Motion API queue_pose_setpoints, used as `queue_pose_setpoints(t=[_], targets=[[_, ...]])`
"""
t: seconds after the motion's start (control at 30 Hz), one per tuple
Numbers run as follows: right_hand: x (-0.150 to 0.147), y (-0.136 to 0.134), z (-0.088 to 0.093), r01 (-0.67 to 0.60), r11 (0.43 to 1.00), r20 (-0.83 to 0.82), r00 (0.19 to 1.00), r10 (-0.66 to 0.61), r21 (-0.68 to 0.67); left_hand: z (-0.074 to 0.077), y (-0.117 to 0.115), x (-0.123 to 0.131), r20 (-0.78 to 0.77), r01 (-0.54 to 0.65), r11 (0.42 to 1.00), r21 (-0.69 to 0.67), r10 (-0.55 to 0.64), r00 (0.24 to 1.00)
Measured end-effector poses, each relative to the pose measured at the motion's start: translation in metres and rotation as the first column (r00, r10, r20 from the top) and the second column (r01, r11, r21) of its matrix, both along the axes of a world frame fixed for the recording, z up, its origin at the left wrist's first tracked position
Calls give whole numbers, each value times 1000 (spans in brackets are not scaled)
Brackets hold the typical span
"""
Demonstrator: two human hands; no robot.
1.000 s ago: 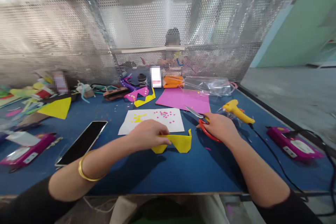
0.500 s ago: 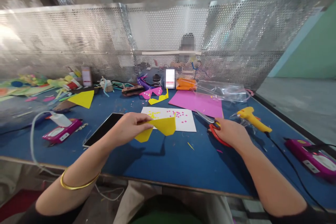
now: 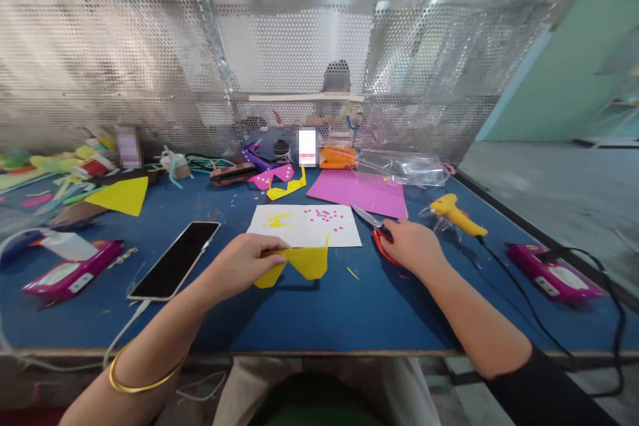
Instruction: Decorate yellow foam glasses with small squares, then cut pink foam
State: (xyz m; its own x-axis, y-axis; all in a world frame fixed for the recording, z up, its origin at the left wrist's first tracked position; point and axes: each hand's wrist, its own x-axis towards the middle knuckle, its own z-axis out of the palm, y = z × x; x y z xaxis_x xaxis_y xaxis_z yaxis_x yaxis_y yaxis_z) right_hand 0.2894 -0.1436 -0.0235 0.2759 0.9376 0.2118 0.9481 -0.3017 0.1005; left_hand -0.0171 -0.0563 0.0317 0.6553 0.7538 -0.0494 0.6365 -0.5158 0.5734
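Observation:
Pinched in my left hand point(image 3: 252, 266) are yellow paper glasses point(image 3: 309, 263), raised a little over the near part of the blue table. My right hand point(image 3: 412, 246) grips the red-and-black handles of a pair of scissors point(image 3: 369, 218), whose blades point forward and left. Between my hands and the back lies a white sheet point(image 3: 299, 234) with small yellow bits point(image 3: 277, 219) and pink dots point(image 3: 324, 214). Behind it stand pink dotted glasses point(image 3: 272, 178), another yellow pair point(image 3: 287, 190) and purple dotted ones point(image 3: 257, 154).
Pink foam sheet point(image 3: 362, 193) lies beyond the scissors. A yellow glue gun point(image 3: 456, 213) and purple power strip point(image 3: 554, 273) with cables are at right. A phone point(image 3: 177, 259), another purple strip point(image 3: 74, 273) and yellow sheet point(image 3: 122, 195) lie left. Perforated metal screen point(image 3: 299, 46) borders the back.
My left hand has lowered the yellow glasses closer to the table. My right hand still holds the scissors, now nearer the white sheet. The view has turned slightly right.

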Motion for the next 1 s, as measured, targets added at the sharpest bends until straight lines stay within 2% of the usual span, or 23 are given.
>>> queue_pose_setpoints(t=[0.13,0.2,0.3,0.37,0.43,0.6,0.67,0.77,0.83,0.9,1.0], targets=[[5,-5,7,20,998,36,999,-22,55,-6,2,13,-36,69,998,-15,-69,997],[18,-11,16,104,988,64,992,-112,115,-7,2,14,-56,100,995,-29,-102,993],[49,-21,31,289,937,97,945,-312,195,-5,2,14,-88,133,991,-17,-134,987],[72,-25,37,376,911,98,913,-395,170,-2,1,19,-118,137,990,19,-134,984],[90,-24,38,409,908,88,905,-416,88,0,1,27,-149,155,987,52,-146,978],[115,-12,29,449,888,49,894,-446,-96,-2,1,47,-158,229,973,33,-221,962],[118,-10,25,447,888,31,894,-446,-108,-3,1,50,-130,231,973,-10,-230,965],[117,-10,22,424,904,4,905,-425,-44,-3,3,49,-71,232,968,-95,-239,968],[113,-13,22,410,911,-18,912,-410,31,-1,3,48,37,207,961,-184,-204,978],[107,-17,26,403,908,-54,915,-399,118,0,2,47,198,150,931,-334,-87,976],[96,-26,36,395,877,-145,918,-368,273,2,0,49,378,59,794,-604,221,899]])
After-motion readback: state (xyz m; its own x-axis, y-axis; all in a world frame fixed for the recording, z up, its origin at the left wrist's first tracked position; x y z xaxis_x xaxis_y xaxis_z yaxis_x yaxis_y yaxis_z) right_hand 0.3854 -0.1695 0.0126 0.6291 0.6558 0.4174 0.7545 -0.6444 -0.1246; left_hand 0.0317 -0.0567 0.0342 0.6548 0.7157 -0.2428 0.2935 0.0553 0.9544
